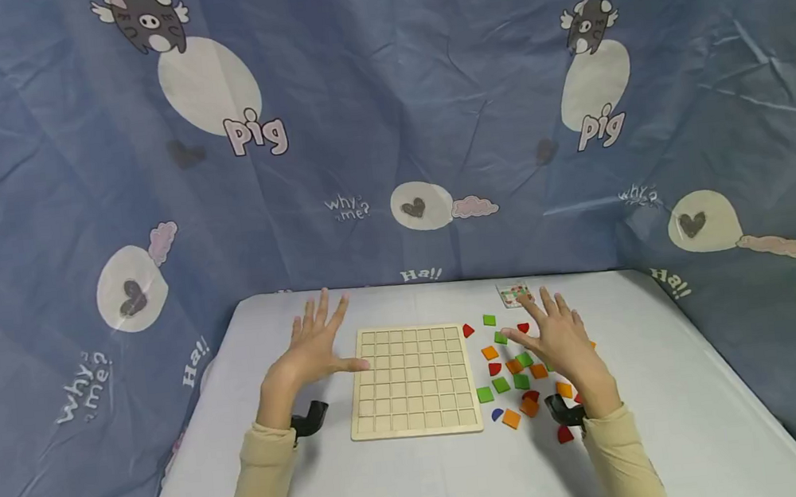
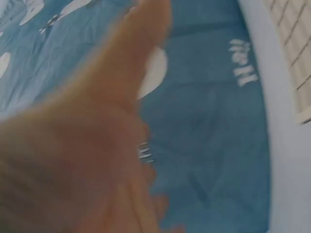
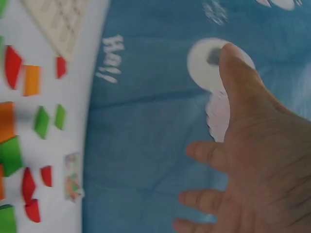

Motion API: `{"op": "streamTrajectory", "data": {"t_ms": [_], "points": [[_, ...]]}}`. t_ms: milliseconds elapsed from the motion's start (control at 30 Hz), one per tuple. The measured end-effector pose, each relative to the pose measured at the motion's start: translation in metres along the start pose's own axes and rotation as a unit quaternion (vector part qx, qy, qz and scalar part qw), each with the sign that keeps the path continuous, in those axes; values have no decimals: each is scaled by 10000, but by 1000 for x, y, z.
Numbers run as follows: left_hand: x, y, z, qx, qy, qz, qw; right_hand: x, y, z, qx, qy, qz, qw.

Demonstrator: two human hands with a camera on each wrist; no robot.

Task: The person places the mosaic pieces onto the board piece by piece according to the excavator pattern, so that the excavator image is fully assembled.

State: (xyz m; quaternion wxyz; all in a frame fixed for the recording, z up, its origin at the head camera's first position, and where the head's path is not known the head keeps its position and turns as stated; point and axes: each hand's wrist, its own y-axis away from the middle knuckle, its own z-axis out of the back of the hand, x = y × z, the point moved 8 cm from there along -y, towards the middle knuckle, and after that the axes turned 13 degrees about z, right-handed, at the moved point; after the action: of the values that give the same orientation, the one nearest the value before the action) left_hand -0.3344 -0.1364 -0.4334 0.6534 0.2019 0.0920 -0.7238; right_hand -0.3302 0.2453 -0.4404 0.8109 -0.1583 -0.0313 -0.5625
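Note:
My left hand point(image 1: 310, 353) is raised with fingers spread, its thumb overlapping the left edge of a pale wooden grid board point(image 1: 414, 380) in the head view. Nothing is in its grasp. On the other side, my right hand point(image 1: 558, 337) is spread too and holds nothing, above a scatter of flat coloured pieces. Among them are green squares point(image 1: 501, 385), orange squares point(image 1: 511, 419), red rounded wedges point(image 1: 565, 434) and a blue half-round piece point(image 1: 496, 414). Part of the scatter is hidden under the right hand and forearm. The right wrist view shows the right thumb point(image 3: 238, 77) held apart from the fingers.
A small printed card point(image 1: 514, 295) lies at the table's back edge, behind the pieces. The white table point(image 1: 421, 486) meets a blue patterned cloth point(image 1: 357, 124) at the back and sides. Black wrist mounts point(image 1: 310, 419) sit on both wrists.

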Motion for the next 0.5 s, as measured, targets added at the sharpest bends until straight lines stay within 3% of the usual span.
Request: {"op": "streamTrajectory", "data": {"t_ms": [100,233,367,500], "points": [[-5,-2,-16,554,286,-639,9960,7,4,-10,55,-210,471,9987],[-2,-6,-38,1086,294,-1122,9873,19,14,-26,228,-622,977,9930],[8,-10,-57,1397,1,-1369,9807,32,26,-48,611,-1218,1324,9818],[22,-11,-76,1614,-393,-1314,9773,43,39,-70,1091,-1577,1708,9665]]}}
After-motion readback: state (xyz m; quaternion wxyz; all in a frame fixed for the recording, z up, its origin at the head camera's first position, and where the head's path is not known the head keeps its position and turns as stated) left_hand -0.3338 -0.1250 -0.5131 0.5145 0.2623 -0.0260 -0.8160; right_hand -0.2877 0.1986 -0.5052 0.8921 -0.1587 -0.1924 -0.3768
